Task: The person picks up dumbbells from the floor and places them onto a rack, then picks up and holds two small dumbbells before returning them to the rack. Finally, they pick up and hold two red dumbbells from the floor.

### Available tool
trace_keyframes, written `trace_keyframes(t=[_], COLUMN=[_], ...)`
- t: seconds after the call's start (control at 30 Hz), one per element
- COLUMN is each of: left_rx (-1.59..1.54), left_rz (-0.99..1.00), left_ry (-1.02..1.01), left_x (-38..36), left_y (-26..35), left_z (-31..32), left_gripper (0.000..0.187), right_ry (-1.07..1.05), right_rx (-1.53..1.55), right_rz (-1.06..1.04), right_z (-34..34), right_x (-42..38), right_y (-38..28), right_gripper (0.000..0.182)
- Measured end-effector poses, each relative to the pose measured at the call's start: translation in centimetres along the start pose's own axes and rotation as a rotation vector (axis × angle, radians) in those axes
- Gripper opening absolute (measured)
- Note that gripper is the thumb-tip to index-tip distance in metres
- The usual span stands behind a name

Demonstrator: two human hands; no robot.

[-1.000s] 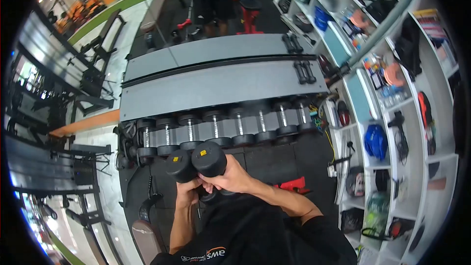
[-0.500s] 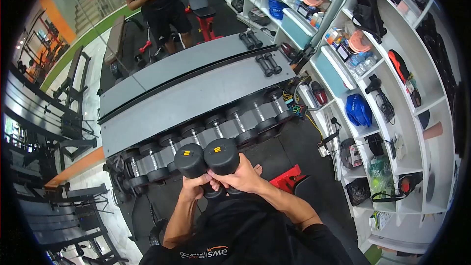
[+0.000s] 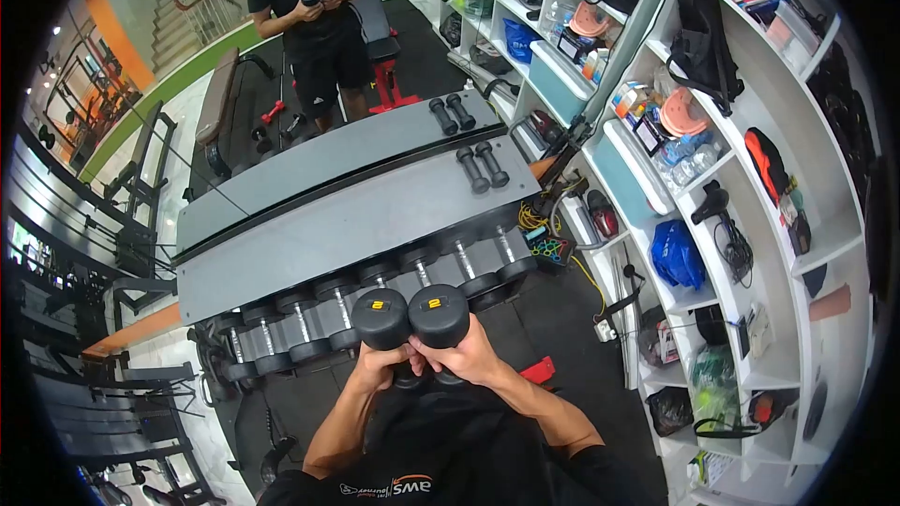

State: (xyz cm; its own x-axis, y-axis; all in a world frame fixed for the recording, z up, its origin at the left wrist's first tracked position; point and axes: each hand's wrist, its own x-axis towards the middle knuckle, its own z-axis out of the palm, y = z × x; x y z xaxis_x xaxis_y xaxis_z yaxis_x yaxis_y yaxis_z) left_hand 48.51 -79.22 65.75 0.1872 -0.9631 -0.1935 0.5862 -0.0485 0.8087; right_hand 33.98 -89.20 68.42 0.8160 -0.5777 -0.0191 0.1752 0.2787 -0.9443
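Observation:
Two black dumbbells stand upright, side by side, in front of my chest. My left hand is wrapped round the handle of the left dumbbell, just under its upper head. The right dumbbell is gripped the same way by my right hand. Both upper heads carry a yellow mark and nearly touch, and my fingers meet between the handles. The lower heads are mostly hidden behind my hands and black shirt.
Beyond my hands is a rack of dumbbells under a grey shelf top, with two small dumbbells on it. A mirror behind reflects a person. White shelves with bags stand at the right; a red bench part is near my right arm.
The view has shifted, and the rack and shelf top appear further left. Both dumbbells and my hands sit slightly lower and further right in the picture, still gripped.

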Motion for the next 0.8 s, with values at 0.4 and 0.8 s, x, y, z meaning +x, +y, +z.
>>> trace_keyframes(t=[0.4,0.8], left_rx=[-0.040,-0.162], left_rz=[0.000,-0.084], left_ry=[0.132,0.175], left_x=[8.7,17.5], left_y=[-1.7,-1.8], left_z=[2.7,-1.2], left_gripper=[0.016,0.018], right_ry=[-0.062,0.027], right_rx=[0.099,0.048], right_rz=[0.147,0.242], right_z=[-8.9,-12.3], right_x=[6.1,14.4], right_y=[0.7,1.3], right_gripper=[0.003,0.010])
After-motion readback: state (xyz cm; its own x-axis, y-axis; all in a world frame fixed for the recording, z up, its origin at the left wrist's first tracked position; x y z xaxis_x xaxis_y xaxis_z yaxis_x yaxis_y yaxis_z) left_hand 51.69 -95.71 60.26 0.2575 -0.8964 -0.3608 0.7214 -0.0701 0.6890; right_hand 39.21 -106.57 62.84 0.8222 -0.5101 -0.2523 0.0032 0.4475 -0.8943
